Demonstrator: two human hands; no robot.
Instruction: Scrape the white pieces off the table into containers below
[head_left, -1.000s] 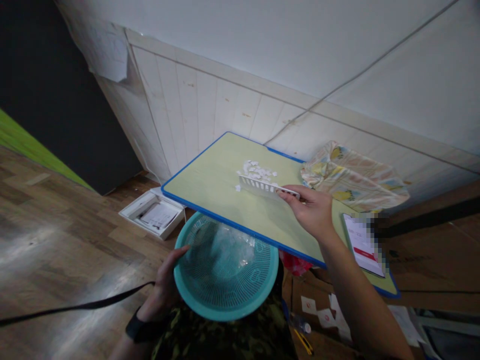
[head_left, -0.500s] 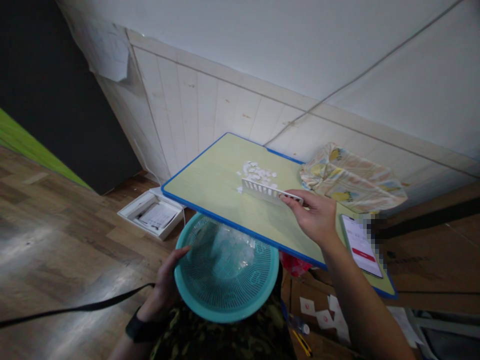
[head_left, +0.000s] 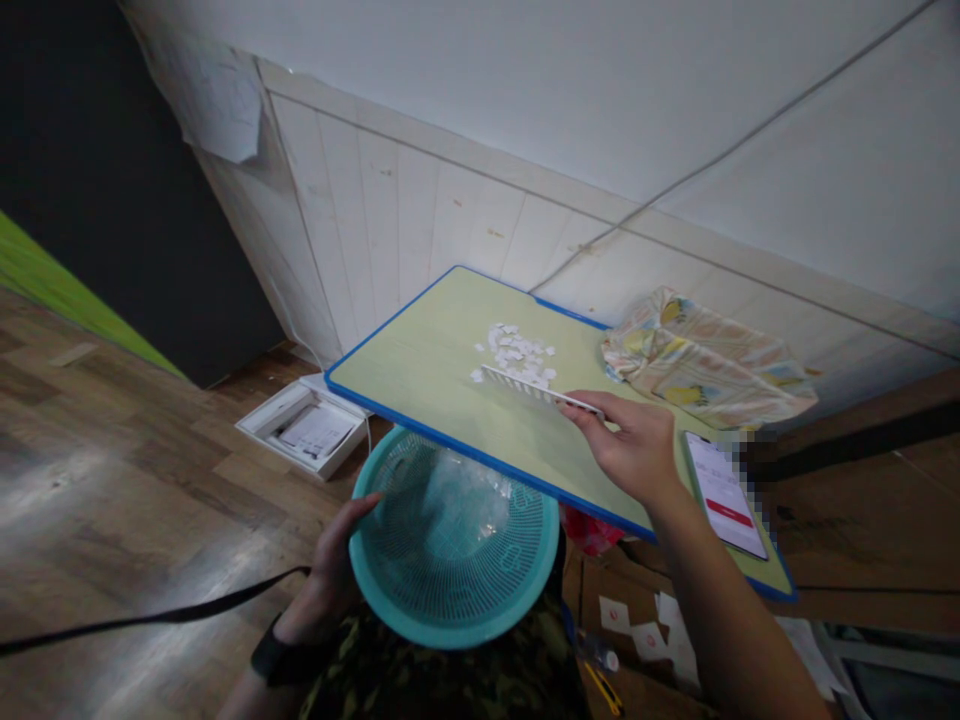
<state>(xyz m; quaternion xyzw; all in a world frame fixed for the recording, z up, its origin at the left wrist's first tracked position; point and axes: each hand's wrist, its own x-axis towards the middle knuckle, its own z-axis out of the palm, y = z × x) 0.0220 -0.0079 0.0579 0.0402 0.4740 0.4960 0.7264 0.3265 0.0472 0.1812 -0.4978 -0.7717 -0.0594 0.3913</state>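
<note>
My left hand grips the left rim of a turquoise plastic colander, thumb over the edge. The colander sits at my lap, under the near edge of a small table. Something clear and shiny, like plastic film, lies inside it. With fingers and thumb closed, my right hand holds one end of a thin white slotted strip above the tabletop. The strip is seen nearly edge-on, beside a loose pile of small white paper scraps. One scrap lies by its far left tip.
The pale yellow-green table has a blue edge. On its right are a phone and a patterned cloth bundle. An open white box stands on the floor to the left. Cards and a yellow cutter lie below right.
My right hand has tipped the white strip, so its slots look narrower, and its left tip sits slightly lower. My left hand and the colander stay in place.
</note>
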